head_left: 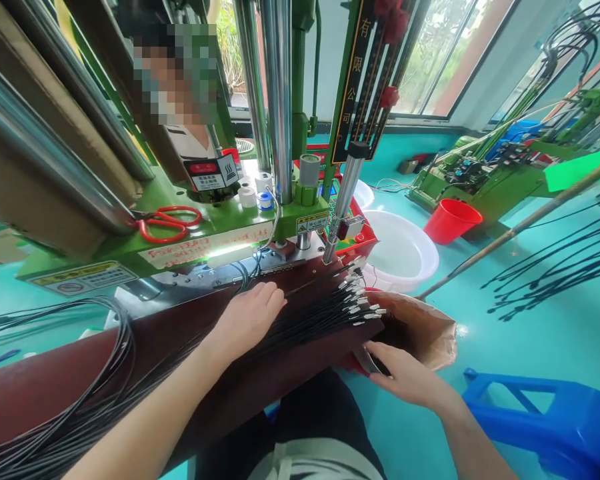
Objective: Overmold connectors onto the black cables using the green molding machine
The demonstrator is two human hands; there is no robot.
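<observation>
My left hand (247,319) lies flat, fingers stretched, on a bundle of thin black cables (300,317) spread across the dark red work surface (145,340) of a green press machine (220,230). The cables end in small metal tips (361,303) at the surface's right end. My right hand (403,375) is lower right, beside the table edge, fingers curled at the mouth of a brown paper bag (423,327). What its fingers hold is hidden.
Red scissors (166,223) and tape rolls (254,193) lie on the machine's green ledge. A white basin (400,250), a red bucket (451,220), a blue stool (545,420) and loose black cables (555,270) sit on the teal floor. Another person stands behind the machine.
</observation>
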